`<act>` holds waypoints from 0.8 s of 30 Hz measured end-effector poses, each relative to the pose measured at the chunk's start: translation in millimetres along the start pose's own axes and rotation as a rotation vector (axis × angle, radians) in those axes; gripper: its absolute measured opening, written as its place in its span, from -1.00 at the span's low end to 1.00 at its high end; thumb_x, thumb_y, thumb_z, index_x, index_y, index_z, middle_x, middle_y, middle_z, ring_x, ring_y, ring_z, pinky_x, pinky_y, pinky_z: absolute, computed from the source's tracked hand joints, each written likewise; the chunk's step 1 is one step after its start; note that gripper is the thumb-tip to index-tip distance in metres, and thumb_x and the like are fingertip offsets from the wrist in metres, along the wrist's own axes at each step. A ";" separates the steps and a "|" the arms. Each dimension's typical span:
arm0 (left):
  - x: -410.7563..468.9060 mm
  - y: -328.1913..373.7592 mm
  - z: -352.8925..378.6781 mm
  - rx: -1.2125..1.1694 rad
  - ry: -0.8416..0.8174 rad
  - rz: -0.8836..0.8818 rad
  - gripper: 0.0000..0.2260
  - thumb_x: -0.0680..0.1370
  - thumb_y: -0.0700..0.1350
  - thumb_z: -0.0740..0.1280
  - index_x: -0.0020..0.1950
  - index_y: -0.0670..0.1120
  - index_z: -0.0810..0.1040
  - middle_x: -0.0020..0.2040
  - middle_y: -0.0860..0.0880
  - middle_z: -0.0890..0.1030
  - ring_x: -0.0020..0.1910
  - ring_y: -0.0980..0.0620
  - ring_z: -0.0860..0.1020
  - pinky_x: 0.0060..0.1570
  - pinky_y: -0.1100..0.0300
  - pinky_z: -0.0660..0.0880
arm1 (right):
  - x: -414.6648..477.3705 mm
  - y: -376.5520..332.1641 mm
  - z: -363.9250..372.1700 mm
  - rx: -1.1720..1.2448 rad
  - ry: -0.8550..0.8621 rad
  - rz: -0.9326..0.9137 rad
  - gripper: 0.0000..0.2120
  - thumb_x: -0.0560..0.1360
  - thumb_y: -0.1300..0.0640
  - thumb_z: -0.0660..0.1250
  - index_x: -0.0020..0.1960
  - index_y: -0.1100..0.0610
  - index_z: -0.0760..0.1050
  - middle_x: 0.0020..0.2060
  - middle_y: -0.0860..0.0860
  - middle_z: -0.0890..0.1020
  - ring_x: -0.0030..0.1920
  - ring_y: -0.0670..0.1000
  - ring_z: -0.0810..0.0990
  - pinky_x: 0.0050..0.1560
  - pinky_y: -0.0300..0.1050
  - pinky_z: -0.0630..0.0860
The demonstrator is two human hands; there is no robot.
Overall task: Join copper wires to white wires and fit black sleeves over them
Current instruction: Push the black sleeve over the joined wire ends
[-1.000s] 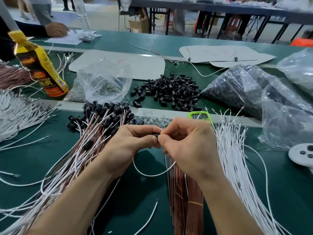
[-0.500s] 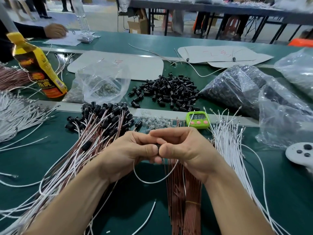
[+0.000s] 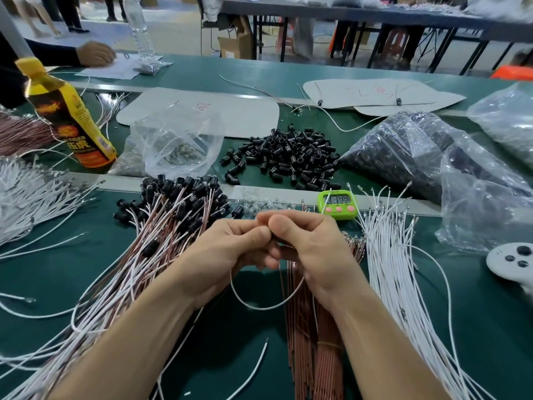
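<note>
The left hand (image 3: 227, 252) and the right hand (image 3: 314, 249) are meeting thumb to thumb above the green counter (image 3: 490, 327), near its front edge. Both grips are grasping: each hand's curled fingers are pinching one white wire (image 3: 261, 306), whose slack is hanging in a loop below the two palms. Whatever is sitting between the fingertips is lying hidden, so I cannot tell if a sleeve is there. A bundle of copper wires (image 3: 317, 359) is lying on the counter under the right wrist, running toward the viewer. Loose white wires (image 3: 395, 269) are fanning out just right of it. To the left, a sheaf of joined wires (image 3: 138, 269) capped with black sleeves (image 3: 176, 194) is spreading across the counter. Farther back, a pile of loose black sleeves (image 3: 288, 157) is resting between a clear plastic bag (image 3: 178, 145) and a bag of dark parts (image 3: 403, 148). A green timer (image 3: 337, 204) is standing just beyond the right hand, and a yellow bottle (image 3: 69, 119) is standing upright at the far left
</note>
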State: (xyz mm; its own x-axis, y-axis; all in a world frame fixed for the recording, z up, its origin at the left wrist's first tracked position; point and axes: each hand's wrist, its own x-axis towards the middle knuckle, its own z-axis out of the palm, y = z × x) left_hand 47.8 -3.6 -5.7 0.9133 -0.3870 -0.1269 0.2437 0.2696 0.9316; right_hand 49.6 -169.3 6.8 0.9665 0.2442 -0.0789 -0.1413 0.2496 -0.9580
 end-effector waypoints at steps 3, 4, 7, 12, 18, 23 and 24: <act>1.7 10.5 6.0 -0.067 0.107 0.031 -0.81 0.56 -0.17 0.35 0.10 -0.21 0.66 -0.10 -0.23 0.69 -0.21 -0.10 0.68 -0.07 0.05 0.65 | -0.3 -2.5 13.6 0.032 -0.024 0.125 -0.40 0.38 -0.12 0.48 0.38 0.02 0.53 0.13 0.07 0.70 0.07 0.08 0.70 0.24 0.01 0.61; -0.7 18.6 6.8 -0.108 0.139 0.054 -0.83 0.55 -0.17 0.33 0.08 -0.18 0.64 -0.07 -0.24 0.70 -0.17 -0.12 0.68 -0.04 0.01 0.64 | -2.7 -5.9 18.2 0.016 -0.063 0.140 -0.34 0.39 -0.12 0.52 0.45 -0.03 0.45 0.23 0.04 0.67 0.18 0.04 0.69 0.32 0.05 0.58; -12.1 52.4 3.7 -0.260 0.162 0.153 -0.84 0.54 -0.16 0.28 0.10 -0.15 0.50 0.04 -0.25 0.71 -0.02 -0.13 0.72 -0.10 0.07 0.67 | -14.3 -14.9 40.2 -0.111 -0.206 0.175 -0.46 0.52 0.14 0.50 0.44 0.00 0.40 0.15 0.10 0.68 0.14 0.10 0.69 0.26 0.12 0.61; -22.3 105.1 -4.5 -0.155 0.348 0.317 -0.95 0.69 -0.16 0.19 0.03 -0.06 0.41 -0.06 -0.11 0.75 -0.08 -0.02 0.74 -0.19 0.19 0.65 | -36.9 -46.0 80.9 -0.262 -0.272 0.165 -0.80 0.62 0.37 0.26 0.19 0.20 0.51 -0.40 0.05 0.64 -0.50 0.00 0.53 -0.46 -0.18 0.42; -33.4 147.2 -36.1 -0.394 0.684 0.379 -0.85 0.67 -0.12 0.32 -0.06 -0.16 0.54 -0.37 -0.01 0.64 -0.42 0.14 0.61 -0.51 0.37 0.45 | -57.7 -116.7 101.7 -0.542 -0.156 -0.079 -0.77 0.64 0.31 0.24 -0.14 0.24 0.60 -0.46 0.12 0.63 -0.54 0.10 0.50 -0.53 -0.20 0.38; -30.4 155.5 -53.6 -0.215 0.751 0.328 -0.86 0.62 -0.10 0.38 -0.11 -0.11 0.56 -0.43 0.05 0.58 -0.54 0.20 0.42 -0.62 0.36 0.28 | -79.8 -131.6 127.8 -0.510 -0.326 -0.020 -0.62 0.68 0.17 0.23 -0.25 0.24 0.60 -0.43 0.17 0.67 -0.53 0.10 0.55 -0.50 -0.20 0.45; -27.5 154.0 -52.3 -0.111 0.794 0.316 -0.85 0.60 -0.09 0.42 -0.13 -0.12 0.58 -0.45 0.05 0.58 -0.58 0.20 0.39 -0.64 0.34 0.27 | -84.4 -123.5 135.0 -0.425 -0.353 0.040 -0.61 0.69 0.15 0.21 -0.24 0.25 0.59 -0.43 0.17 0.66 -0.54 0.10 0.53 -0.50 -0.20 0.45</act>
State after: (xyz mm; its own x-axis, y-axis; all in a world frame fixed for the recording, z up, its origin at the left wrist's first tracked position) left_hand 77.3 94.7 123.4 0.8914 0.4406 -0.1063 -0.0675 0.3610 0.9301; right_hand -43.4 -94.3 169.0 0.8214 0.5631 -0.0902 -0.0065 -0.1488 -0.9888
